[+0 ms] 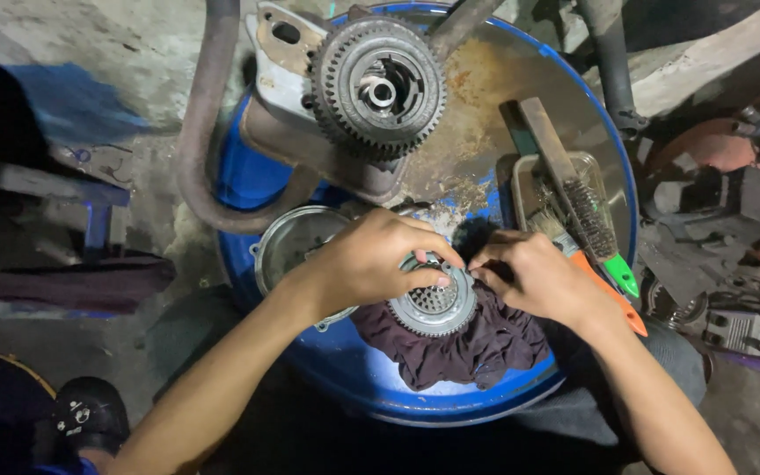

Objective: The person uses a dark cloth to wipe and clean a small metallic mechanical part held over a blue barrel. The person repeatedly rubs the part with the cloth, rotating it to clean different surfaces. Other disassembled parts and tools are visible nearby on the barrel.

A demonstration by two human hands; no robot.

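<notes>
Clutch plate [434, 306] — a round grey metal disc with a toothed rim and a perforated middle — lies on a dark maroon rag [464, 347] at the near edge of a blue drum top [345, 369]. The left hand [367, 264] covers its left and upper side, fingers curled over the rim and holding it. The right hand [543, 277] is just beside it on the right, fingers bent together and pinching at the upper right edge of the disc; what small thing it may grip there I cannot tell.

Left of the hands, partly under the left wrist, sits a round metal cover [296, 242]. Right of the right hand lie a paintbrush with an orange handle [595, 281] and a wire brush with a green handle tip [587, 207], resting across a small clear tray [529, 176]. Farther away stands a large toothed gear assembly [378, 88] on a rusty bracket — it is at the far side of the drum top.
</notes>
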